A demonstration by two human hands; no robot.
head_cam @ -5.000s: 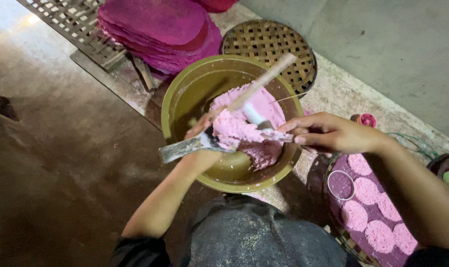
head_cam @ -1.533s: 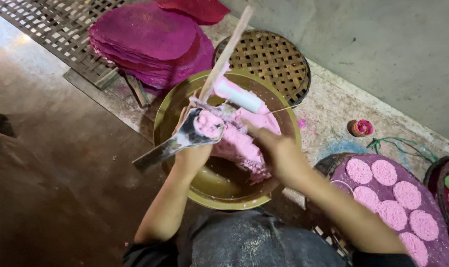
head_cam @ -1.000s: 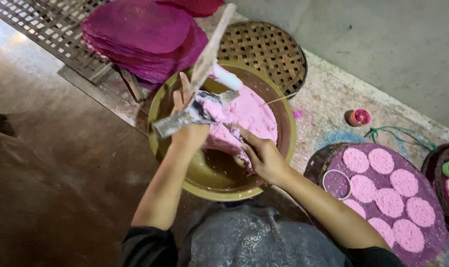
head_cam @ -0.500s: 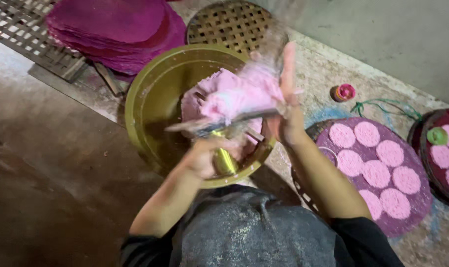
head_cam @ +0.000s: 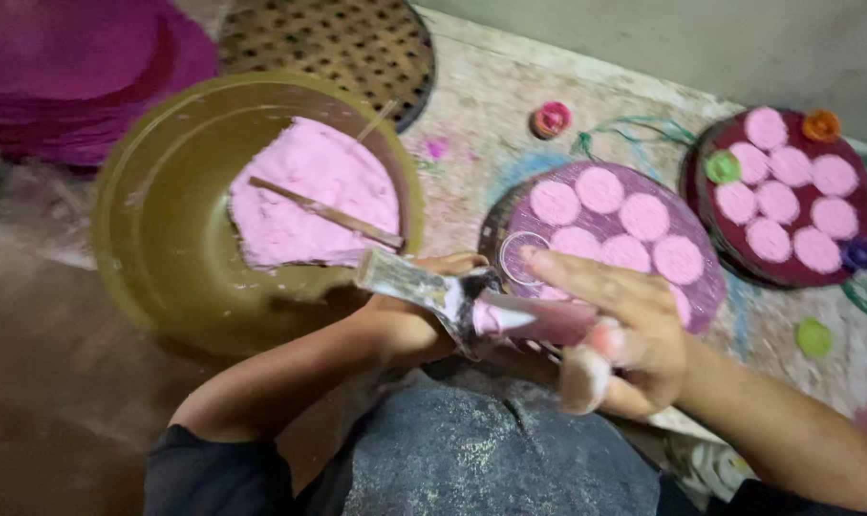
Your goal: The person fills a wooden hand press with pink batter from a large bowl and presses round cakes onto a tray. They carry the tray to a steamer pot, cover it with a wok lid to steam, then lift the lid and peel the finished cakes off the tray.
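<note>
My left hand grips a flat metal scoop whose blade carries a lump of pink paste. It is held just off the bowl's right rim, above my lap. My right hand, fingers spread and smeared with paste, lies against the loaded blade. An olive-yellow bowl on the left holds a mound of pink paste with a thin wooden stick lying across it. Beyond my hands, a round woven tray bears several pink discs and a thin metal ring.
A second round tray of pink discs sits at the right, with small green, orange and purple caps on it. A pink cap and a green one lie loose. A bare woven tray and stacked magenta sheets lie behind the bowl.
Both hands have come away from over the bowl and shifted right toward the tray of discs, the scoop carrying paste. My view has swung right, and the stick now rests in the bowl.
</note>
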